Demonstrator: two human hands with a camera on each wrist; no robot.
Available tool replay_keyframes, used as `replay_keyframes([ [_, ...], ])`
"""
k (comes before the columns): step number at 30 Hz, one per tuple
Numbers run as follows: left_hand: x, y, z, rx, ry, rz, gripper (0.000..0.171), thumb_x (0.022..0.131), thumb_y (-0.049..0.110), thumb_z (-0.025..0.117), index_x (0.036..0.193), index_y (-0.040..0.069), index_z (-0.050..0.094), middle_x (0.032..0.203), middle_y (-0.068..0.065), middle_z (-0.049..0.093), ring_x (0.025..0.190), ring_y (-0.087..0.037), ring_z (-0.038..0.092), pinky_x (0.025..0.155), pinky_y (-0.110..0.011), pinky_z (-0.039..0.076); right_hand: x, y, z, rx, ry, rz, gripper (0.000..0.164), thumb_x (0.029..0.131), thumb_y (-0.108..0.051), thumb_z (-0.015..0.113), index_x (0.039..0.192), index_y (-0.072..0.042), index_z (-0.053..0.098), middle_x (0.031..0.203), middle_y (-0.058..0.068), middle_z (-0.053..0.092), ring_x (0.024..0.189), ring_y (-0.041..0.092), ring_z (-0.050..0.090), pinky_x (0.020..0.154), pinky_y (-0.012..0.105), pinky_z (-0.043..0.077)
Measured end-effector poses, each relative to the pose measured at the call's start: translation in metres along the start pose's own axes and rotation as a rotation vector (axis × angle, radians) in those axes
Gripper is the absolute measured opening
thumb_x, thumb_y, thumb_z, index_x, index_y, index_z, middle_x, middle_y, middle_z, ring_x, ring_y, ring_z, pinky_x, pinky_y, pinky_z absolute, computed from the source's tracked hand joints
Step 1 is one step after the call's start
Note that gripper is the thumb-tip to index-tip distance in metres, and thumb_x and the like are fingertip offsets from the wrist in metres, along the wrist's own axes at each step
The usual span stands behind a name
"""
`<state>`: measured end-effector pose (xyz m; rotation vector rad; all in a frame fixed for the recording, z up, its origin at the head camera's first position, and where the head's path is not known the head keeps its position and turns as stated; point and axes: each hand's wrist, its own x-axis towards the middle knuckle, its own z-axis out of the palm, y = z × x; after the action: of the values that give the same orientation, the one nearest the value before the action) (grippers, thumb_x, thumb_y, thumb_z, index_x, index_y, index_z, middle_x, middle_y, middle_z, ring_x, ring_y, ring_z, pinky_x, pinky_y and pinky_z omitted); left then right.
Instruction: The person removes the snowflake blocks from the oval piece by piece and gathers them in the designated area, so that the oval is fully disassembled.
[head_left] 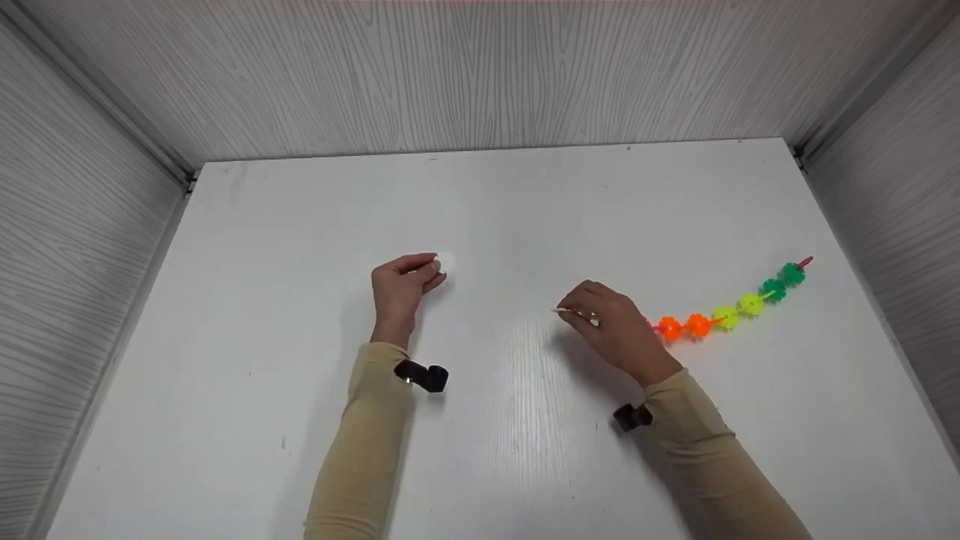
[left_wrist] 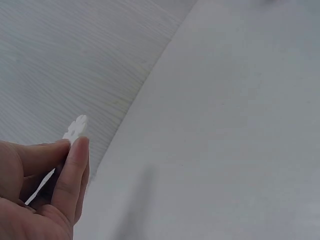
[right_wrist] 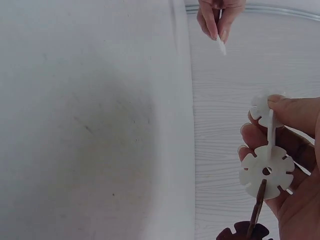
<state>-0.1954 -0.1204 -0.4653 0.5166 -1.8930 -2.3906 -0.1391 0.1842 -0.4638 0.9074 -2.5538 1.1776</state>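
Observation:
In the head view my left hand [head_left: 396, 296] pinches a white notched disc [head_left: 447, 263], a flower-shaped interlocking piece, between thumb and fingers. The left wrist view shows that disc [left_wrist: 76, 128] nearly edge-on, its rim poking out past the fingertips. My right hand [head_left: 616, 326] grips the white end of a chain of interlocking discs [head_left: 698, 325]. Up close in the right wrist view, the thumb presses on the end white disc [right_wrist: 259, 107]. An edge-on white piece [right_wrist: 271, 134] joins it to another white disc [right_wrist: 255, 172], followed by dark reddish pieces. The two hands are apart.
From my right hand the chain trails right in pairs of orange, yellow [head_left: 726, 318] and green discs [head_left: 793, 274], with a red piece [head_left: 805, 262] at its far tip. Wood-grain panels [head_left: 450, 75] border the white table [head_left: 510, 202] at the back and sides.

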Motion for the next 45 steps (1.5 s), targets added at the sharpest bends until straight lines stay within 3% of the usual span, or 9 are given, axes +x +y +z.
replay_keyframes([
  [13, 0.043, 0.014, -0.020, 0.121, 0.094, -0.048, 0.020, 0.087, -0.013, 0.065, 0.107, -0.011, 0.067, 0.108, -0.020, 0.061, 0.092, -0.024, 0.066, 0.080, -0.027, 0.058, 0.001, -0.001, 0.002, 0.001, -0.031, 0.042, 0.011, 0.088, 0.000, 0.072, 0.097, -0.007, 0.072, 0.092, -0.005, 0.062, 0.082, 0.010, 0.059, 0.070, 0.030, 0.053],
  [19, 0.055, 0.015, -0.028, 0.186, 0.131, -0.074, 0.021, 0.087, -0.011, 0.066, 0.108, -0.010, 0.068, 0.113, -0.019, 0.062, 0.097, -0.023, 0.065, 0.079, -0.024, 0.057, 0.001, 0.000, 0.002, 0.001, -0.036, 0.040, 0.010, 0.089, -0.001, 0.072, 0.098, -0.005, 0.072, 0.092, -0.004, 0.062, 0.084, 0.011, 0.060, 0.072, 0.030, 0.053],
  [24, 0.059, 0.015, -0.027, 0.229, 0.149, -0.094, 0.021, 0.088, -0.010, 0.066, 0.108, -0.009, 0.069, 0.115, -0.019, 0.061, 0.094, -0.023, 0.066, 0.079, -0.024, 0.057, 0.000, -0.001, 0.002, 0.003, -0.051, 0.074, 0.011, 0.088, -0.001, 0.072, 0.098, -0.006, 0.072, 0.093, -0.007, 0.062, 0.086, 0.010, 0.061, 0.074, 0.031, 0.054],
  [36, 0.063, 0.000, -0.019, 0.342, 0.172, -0.058, 0.017, 0.086, -0.007, 0.069, 0.104, -0.008, 0.071, 0.104, -0.017, 0.067, 0.089, -0.022, 0.069, 0.074, -0.023, 0.058, -0.002, 0.000, 0.003, -0.020, -0.071, 0.085, 0.010, 0.088, -0.002, 0.073, 0.097, -0.007, 0.073, 0.092, -0.008, 0.062, 0.084, 0.010, 0.059, 0.073, 0.032, 0.051],
  [45, 0.062, 0.003, -0.018, 0.413, 0.166, -0.069, 0.019, 0.087, -0.001, 0.071, 0.106, -0.005, 0.069, 0.102, -0.016, 0.066, 0.088, -0.021, 0.067, 0.075, -0.023, 0.057, -0.002, 0.000, 0.002, -0.006, -0.077, 0.091, 0.009, 0.090, -0.003, 0.072, 0.098, -0.007, 0.073, 0.093, -0.009, 0.061, 0.085, 0.010, 0.059, 0.072, 0.032, 0.052],
])
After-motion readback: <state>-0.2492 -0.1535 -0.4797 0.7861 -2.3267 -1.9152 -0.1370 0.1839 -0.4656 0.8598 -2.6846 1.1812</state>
